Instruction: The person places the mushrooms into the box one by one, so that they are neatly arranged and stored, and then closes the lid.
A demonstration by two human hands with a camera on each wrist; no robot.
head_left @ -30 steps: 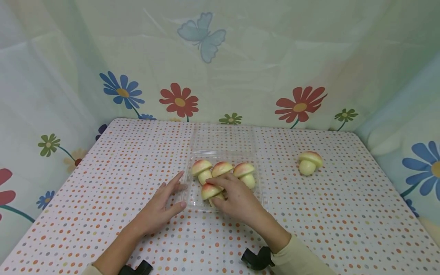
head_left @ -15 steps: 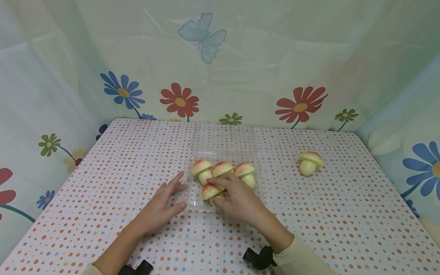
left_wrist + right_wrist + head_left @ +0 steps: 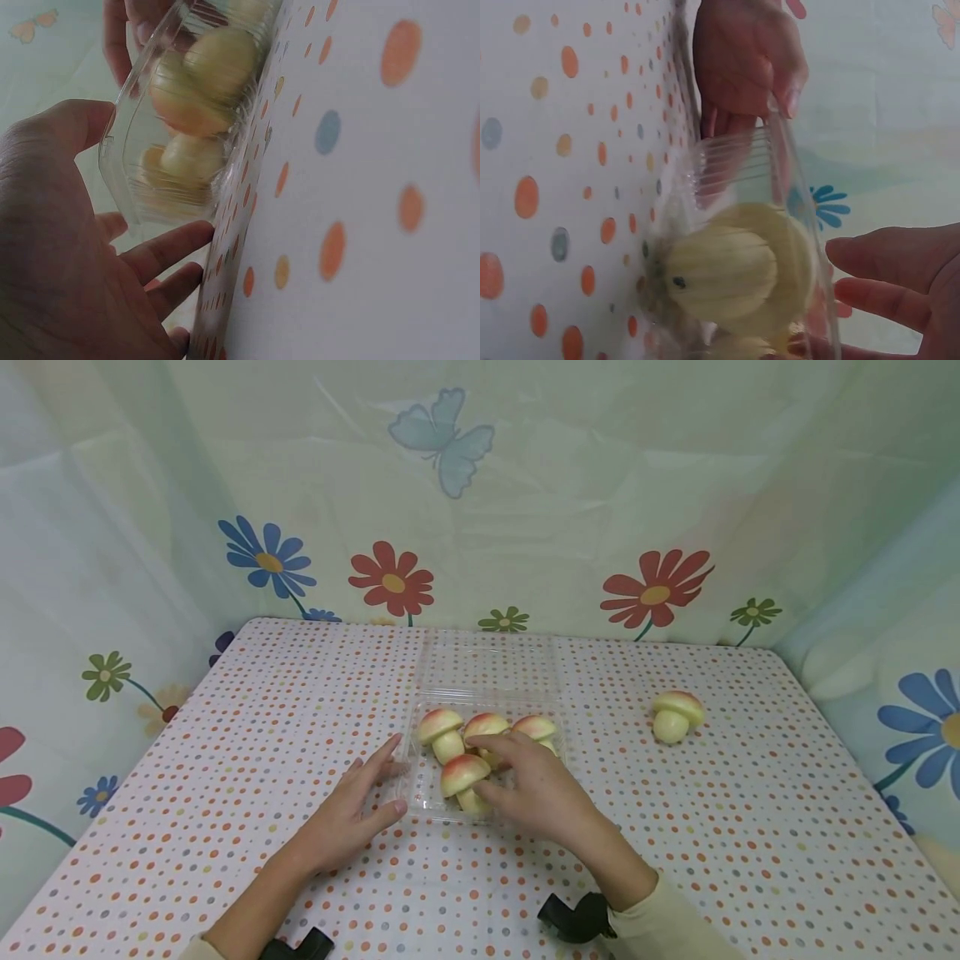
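A clear plastic box (image 3: 427, 795), lid folded back, holds several toy mushrooms, pale yellow-green with reddish caps. Three lie in a back row; the front toy mushroom (image 3: 463, 772) lies before them. Over the box's right half hovers my right hand (image 3: 536, 785), fingers spread and holding nothing, its thumb close beside the front mushroom's stem. My left hand (image 3: 348, 818) rests at the box's left side with fingers extended; in the left wrist view its thumb touches the box's rim (image 3: 112, 146). The right hand partly covers the back-right toy mushroom (image 3: 534, 727).
Another toy mushroom (image 3: 675, 717) lies by itself on the dotted tablecloth (image 3: 750, 793), right of the box. The transparent lid (image 3: 487, 664) extends behind the box toward the flowered backdrop (image 3: 555, 527). Black wrist mounts (image 3: 576, 918) sit near both forearms.
My right hand has let go of the front toy mushroom and shifted a little to the right and up. The left hand has stayed at the box's side.
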